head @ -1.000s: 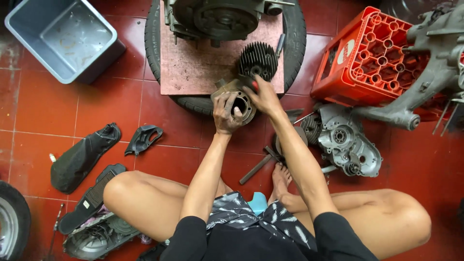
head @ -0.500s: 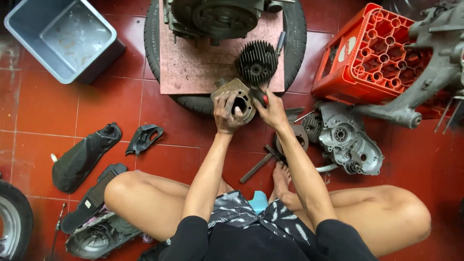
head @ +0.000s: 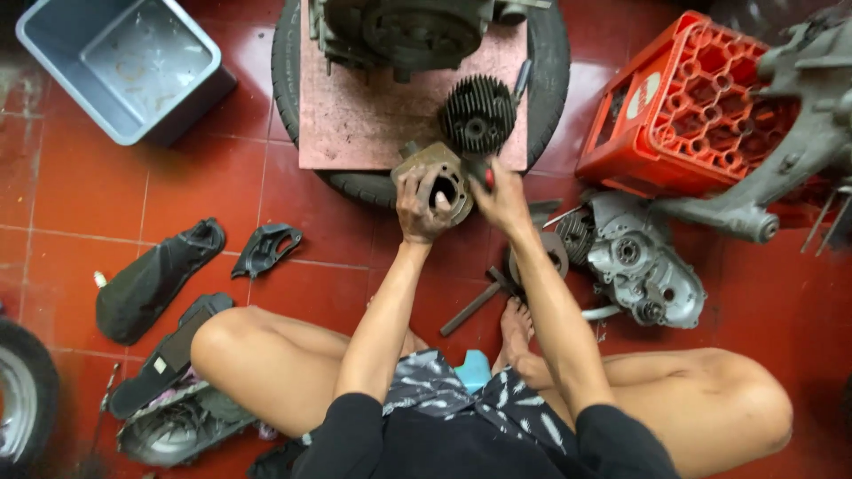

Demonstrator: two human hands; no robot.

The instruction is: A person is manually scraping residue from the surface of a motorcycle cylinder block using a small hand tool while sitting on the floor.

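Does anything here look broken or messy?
Yes: a grey engine case lies on the red floor in pieces, with black plastic covers scattered about. The left hand holds a rusty-looking metal cylinder.

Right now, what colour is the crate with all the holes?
The crate is red; the head view shows it.

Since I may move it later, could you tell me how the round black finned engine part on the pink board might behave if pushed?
The round black finned engine part looks like rigid metal, probably heavy. Lying flat on the pink board, it should slide rather than roll.
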